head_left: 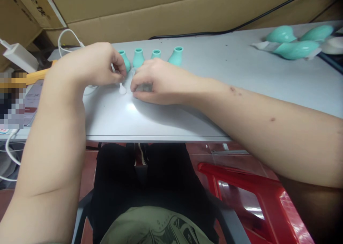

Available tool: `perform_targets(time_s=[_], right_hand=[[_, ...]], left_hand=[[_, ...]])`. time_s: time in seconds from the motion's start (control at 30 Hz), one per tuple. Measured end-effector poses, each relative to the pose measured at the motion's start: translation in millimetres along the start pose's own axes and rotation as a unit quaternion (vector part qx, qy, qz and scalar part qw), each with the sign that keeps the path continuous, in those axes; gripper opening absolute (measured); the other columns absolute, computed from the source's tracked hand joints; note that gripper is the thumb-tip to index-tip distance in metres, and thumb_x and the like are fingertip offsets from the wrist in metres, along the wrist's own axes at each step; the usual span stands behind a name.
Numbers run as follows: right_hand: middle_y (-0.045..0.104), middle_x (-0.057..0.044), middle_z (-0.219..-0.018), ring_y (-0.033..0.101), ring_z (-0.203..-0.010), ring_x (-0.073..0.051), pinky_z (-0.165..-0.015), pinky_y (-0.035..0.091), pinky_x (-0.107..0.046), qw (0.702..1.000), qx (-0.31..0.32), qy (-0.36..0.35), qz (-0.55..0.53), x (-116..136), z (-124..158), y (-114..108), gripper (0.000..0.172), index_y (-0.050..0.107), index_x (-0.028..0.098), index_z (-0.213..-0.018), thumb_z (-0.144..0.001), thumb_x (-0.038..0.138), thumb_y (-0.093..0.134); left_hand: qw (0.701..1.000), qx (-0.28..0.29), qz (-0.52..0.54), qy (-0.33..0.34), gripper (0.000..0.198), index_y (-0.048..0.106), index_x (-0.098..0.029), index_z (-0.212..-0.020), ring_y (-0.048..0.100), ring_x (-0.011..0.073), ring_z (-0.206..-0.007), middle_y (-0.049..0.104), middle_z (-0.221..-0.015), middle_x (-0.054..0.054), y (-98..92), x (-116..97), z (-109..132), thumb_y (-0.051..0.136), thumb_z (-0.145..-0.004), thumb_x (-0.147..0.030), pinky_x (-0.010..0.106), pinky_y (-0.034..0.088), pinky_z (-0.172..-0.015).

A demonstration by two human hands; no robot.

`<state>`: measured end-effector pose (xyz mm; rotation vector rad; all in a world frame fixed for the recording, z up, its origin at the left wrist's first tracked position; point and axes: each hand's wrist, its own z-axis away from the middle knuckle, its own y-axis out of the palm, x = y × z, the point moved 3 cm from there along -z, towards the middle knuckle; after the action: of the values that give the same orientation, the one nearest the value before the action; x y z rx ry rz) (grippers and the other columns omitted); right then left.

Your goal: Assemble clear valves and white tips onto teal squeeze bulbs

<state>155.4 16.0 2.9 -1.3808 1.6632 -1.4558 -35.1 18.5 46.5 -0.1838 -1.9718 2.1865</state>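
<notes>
White and smooth-looking, one small teardrop-shaped piece (122,90) lies on the pale grey tabletop (214,63), just below the fingertips of the left hand (104,66) and near the right hand (154,80); lying in that gap probably puts it within easy reach of both. The left hand bends down at the wrist, fingers curled in towards the thumb, and a whitish sliver (113,69) shows among them; whether they grip it, I cannot tell. The right hand is low over the table, thumb and forefinger curved round an open space; a pale, translucent bit (133,70) shows beside it, too blurred to say whether it is held.

Beyond the hands, four teal, vase-shaped pieces (138,58) stand in a row, mouths upward, some partly hidden by the hands. Their broad lower parts likely help them stand.

Farther right, rounded teal pieces (297,51) with whitish, film-like ends (264,45) lie on their sides, well apart from the row, perhaps to be out of the arms' way. Behind, a black cable (187,33) runs before brown cardboard (166,11); a white charger block (21,58) sits at the left.
</notes>
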Motion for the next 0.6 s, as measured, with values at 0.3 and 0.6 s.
perform_targets(time_s=[0.3,0.6], right_hand=[[0.078,-0.007,-0.112,0.065,-0.104,-0.024,-0.102,0.045,-0.044,1.000,-0.001,-0.025,-0.019,-2.7,1.1,1.6,0.017,0.079,0.018,-0.103,-0.097,0.018,0.063],[0.076,-0.009,-0.109,0.066,-0.106,-0.025,-0.100,0.045,-0.042,0.999,0.014,-0.024,-0.015,-2.3,1.0,2.0,0.019,0.080,0.017,-0.103,-0.096,0.017,0.062]], left_hand=[[1.000,-0.001,0.005,0.012,0.032,0.083,-0.034,-0.108,0.062,0.0180,-0.072,0.076,-0.089,-0.003,-0.8,-1.2,0.2,0.062,-0.083,-0.037,0.032,0.044,-0.072],[0.999,0.041,0.020,-0.020,0.049,0.079,-0.037,-0.125,0.068,0.0257,-0.097,0.076,-0.104,-0.002,2.1,2.5,-2.1,0.062,-0.081,-0.048,0.034,0.050,-0.099]])
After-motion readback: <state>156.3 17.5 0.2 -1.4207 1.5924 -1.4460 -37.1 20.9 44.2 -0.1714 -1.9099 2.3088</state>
